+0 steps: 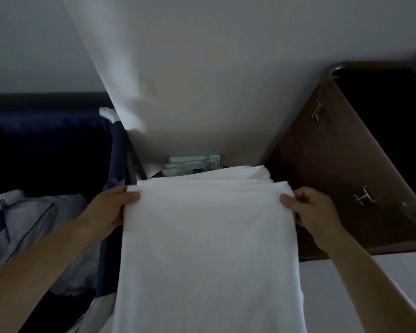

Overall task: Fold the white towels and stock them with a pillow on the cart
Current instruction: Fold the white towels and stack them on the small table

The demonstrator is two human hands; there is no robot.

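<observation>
A white towel (209,248) hangs from its top edge down the middle of the view, held up in front of me. My left hand (108,210) pinches its upper left corner, thumb on the front. My right hand (310,212) pinches the upper right corner the same way. Just behind the held towel lies a stack of folded white towels (238,174) on the cart. A pale pillow with dark piping (22,224) lies at the lower left.
A brown fabric bag with a metal frame and clips (334,164) stands on the right. A dark blue bag (46,145) hangs on the left. Teal-edged paper packets (195,163) sit behind the towel stack. A white wall (202,68) rises ahead.
</observation>
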